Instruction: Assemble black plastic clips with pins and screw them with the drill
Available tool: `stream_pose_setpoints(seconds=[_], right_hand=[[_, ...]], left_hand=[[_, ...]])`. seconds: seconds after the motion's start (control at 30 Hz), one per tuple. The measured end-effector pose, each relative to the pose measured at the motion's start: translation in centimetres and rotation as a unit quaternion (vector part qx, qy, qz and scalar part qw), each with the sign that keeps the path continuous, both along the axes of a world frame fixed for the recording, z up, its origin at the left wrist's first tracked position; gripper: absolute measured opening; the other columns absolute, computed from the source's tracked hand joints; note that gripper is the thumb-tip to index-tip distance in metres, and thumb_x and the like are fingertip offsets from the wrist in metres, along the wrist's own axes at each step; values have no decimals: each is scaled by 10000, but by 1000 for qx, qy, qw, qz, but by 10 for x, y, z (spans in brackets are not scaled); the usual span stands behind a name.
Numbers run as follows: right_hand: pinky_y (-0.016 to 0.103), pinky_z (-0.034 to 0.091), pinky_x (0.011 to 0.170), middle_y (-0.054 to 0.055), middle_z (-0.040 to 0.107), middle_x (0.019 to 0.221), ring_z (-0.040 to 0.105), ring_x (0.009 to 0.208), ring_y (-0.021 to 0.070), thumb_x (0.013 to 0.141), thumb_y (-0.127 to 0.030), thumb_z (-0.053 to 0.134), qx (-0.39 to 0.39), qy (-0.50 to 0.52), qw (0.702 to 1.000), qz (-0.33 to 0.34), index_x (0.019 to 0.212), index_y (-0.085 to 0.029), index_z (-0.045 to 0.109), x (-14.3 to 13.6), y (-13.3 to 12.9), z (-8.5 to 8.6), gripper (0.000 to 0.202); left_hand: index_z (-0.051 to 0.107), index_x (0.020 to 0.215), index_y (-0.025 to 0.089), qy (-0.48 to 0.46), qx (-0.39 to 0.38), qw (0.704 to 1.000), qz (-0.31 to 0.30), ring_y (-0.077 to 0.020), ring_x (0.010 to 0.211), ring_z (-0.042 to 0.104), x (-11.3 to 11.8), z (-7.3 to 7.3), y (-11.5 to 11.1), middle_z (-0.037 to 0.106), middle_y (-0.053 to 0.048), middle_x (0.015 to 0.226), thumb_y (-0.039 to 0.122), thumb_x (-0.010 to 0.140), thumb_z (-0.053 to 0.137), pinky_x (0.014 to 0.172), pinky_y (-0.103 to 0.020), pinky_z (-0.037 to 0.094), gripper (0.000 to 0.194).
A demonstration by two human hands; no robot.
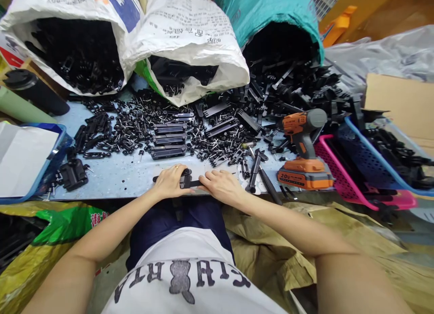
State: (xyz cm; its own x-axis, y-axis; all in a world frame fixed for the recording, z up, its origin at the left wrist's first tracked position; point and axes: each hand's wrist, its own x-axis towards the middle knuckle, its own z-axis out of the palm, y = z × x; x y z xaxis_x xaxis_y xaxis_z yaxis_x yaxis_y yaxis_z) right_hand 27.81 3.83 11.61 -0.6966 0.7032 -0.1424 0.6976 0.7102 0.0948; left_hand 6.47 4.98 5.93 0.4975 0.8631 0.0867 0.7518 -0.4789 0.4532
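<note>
Near the front edge of the light blue table [108,176], my left hand [170,182] is closed around a black plastic part [185,179]. My right hand [220,184] has its fingers bent together over the right end of the same part, which spans the gap between both hands. Just behind them lies a stack of black assembled pieces [169,140]. Small black parts with metal pins [132,126] are heaped around the stack. A black-handled tool [267,180] and a black bracket [254,171] lie to the right of my right hand.
An orange cordless drill [303,151] stands at the right, beside a pink basket [364,194] and a blue basket [383,160]. White sacks [203,29] and a teal sack [271,7] spill black parts at the back. A blue tray [25,197] and a dark cup [40,95] are left.
</note>
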Motion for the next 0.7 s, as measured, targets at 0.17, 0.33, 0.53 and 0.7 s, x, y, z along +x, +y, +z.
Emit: stream_pose_setpoints(seconds=[0.17, 0.33, 0.53, 0.7], right_hand=[[296, 295, 643, 74, 593, 875, 551, 791, 193, 965, -400, 303, 23, 0, 999, 27, 997, -181, 541, 0, 4, 6, 325], [300, 284, 637, 75, 589, 876, 541, 795, 188, 963, -425, 286, 18, 4, 999, 40, 999, -183, 545, 3, 10, 0, 356], [288, 308, 682, 74, 601, 893, 530, 833, 185, 934, -471, 363, -39, 32, 999, -2, 905, -169, 585, 13, 14, -29, 375], [297, 336, 784, 89, 607, 985, 499, 939, 202, 962, -349, 343, 1, 119, 988, -93, 1017, -166, 586, 2, 49, -30, 309]], left_hand=[[493, 1030, 178, -9, 38, 999, -17, -246, 893, 610, -3, -6, -3, 617, -86, 954, 571, 736, 602, 734, -335, 456, 502], [503, 969, 180, 4, 36, 999, -7, -229, 845, 611, 2, -6, -4, 620, -73, 906, 542, 750, 596, 697, -318, 457, 433], [519, 1005, 178, 6, 15, 1000, -24, -261, 965, 564, 8, -4, 2, 598, -99, 1000, 576, 755, 573, 812, -374, 451, 472], [530, 1002, 143, -52, 45, 950, 304, -275, 1034, 520, -49, -2, 34, 574, -148, 1038, 288, 862, 462, 889, -433, 401, 213]])
